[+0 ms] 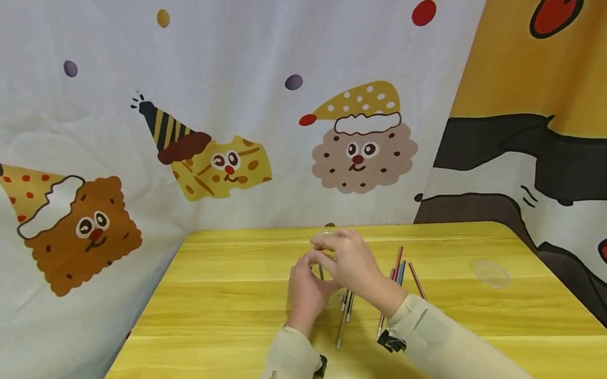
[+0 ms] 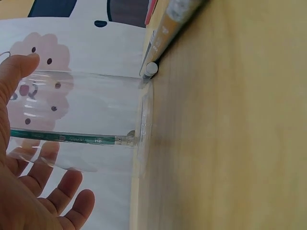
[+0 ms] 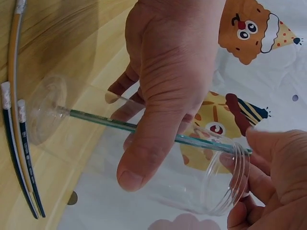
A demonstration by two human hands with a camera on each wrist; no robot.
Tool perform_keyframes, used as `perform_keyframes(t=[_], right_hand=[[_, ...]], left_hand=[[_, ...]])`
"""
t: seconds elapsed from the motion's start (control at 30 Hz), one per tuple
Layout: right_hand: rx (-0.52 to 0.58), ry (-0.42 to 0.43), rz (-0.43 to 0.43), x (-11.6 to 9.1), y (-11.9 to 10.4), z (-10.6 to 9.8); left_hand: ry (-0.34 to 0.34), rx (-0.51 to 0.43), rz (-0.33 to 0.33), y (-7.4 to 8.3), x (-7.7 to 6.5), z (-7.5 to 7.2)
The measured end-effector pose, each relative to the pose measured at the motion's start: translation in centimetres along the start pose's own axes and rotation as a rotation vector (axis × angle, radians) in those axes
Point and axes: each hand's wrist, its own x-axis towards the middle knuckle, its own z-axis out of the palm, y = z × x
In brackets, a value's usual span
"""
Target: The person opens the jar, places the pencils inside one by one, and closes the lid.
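Note:
A clear plastic jar (image 3: 225, 201) stands on the table, its wall see-through. My left hand (image 1: 307, 291) holds it around the side, thumb on one side and fingers on the other in the left wrist view. Inside the jar a green pencil (image 2: 72, 137) leans, its eraser end down at the base. At the jar's mouth my right hand (image 1: 356, 263) pinches the pencil's upper end between thumb and finger. Beside the base lie a yellow-brown pencil (image 3: 14, 52) and two dark pencils (image 3: 27, 153), eraser ends showing.
Right of the jar, red pencils (image 1: 400, 255) and a blue pencil (image 1: 400, 273) lie loosely together. A round clear lid (image 1: 491, 274) lies farther right on the wooden table (image 1: 203, 343). Behind hangs a white curtain (image 1: 237, 51) with cartoon figures.

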Motion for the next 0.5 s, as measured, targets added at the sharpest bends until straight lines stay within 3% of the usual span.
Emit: perform_keyframes(t=[0.3,0.5], right_hand=[[0.038,-0.113,0.131,-0.5,0.1,-0.6],[0.031,-0.131,0.170,-1.5,1.3,-2.3]], left_hand=[[-0.027,0.017,-0.028,0.0,0.2,-0.2],[-0.025,-0.017,-0.059,0.1,0.1,0.1]])
